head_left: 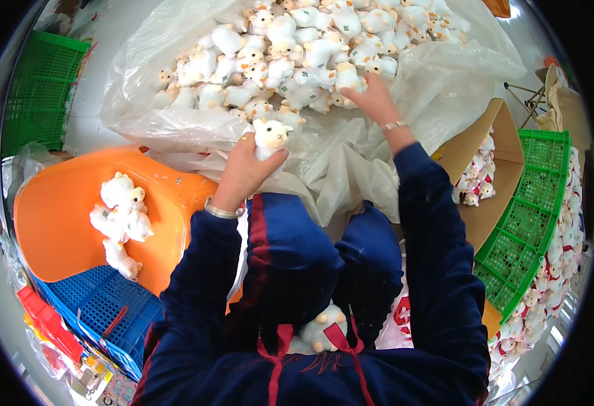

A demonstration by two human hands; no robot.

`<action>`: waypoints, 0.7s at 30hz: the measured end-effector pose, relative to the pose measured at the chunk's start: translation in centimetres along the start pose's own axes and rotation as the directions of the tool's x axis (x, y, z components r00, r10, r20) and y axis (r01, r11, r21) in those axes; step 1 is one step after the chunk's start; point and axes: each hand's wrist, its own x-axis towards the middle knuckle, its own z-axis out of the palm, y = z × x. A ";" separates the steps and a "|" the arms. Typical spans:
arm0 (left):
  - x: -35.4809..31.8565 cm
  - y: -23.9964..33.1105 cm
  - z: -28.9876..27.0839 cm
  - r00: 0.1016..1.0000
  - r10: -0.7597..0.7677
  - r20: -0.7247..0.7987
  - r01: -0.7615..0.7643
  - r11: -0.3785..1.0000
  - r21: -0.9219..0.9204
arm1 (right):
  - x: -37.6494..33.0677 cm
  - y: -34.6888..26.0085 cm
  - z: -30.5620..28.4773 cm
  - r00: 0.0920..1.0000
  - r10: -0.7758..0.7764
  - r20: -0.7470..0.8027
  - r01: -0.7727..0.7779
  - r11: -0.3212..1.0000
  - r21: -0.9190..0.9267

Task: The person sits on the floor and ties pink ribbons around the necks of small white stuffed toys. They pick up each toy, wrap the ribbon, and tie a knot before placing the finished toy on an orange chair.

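My left hand [249, 169] is closed around a small white plush animal toy [270, 137], held upright above my knees with its pale snout and dark eyes showing. My right hand [376, 101] reaches to the near right side of a big pile of similar plush toys [297, 57]. Its fingers are spread, touching or just over a toy [348, 78] there; I cannot tell which. The pile lies on a large clear plastic sheet [337, 169] that drapes toward my knees. Another white plush toy [325, 327] rests in my lap.
At left, an orange chair [53, 223] bears several plush toys [122, 216], beside a blue crate [100, 304]. A green crate [43, 88] stands far left. On the right are a cardboard box [507, 135] with red-and-white toys and green crates [530, 203] beside more toys.
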 end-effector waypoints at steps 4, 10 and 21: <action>-3.1 1.4 0.5 0.995 -0.101 0.027 0.104 0.980 -0.168 | 4.2 2.5 5.2 0.985 0.163 -0.049 -0.168 0.978 -0.125; -4.7 2.6 1.7 0.985 -0.172 0.012 0.168 0.943 -0.288 | 4.3 5.3 6.8 0.961 0.276 0.023 -0.256 0.918 -0.303; -10.3 11.9 -3.3 0.992 -0.093 0.086 0.124 0.852 -0.508 | -7.0 -1.3 -10.7 0.968 0.175 0.178 -0.249 0.610 0.753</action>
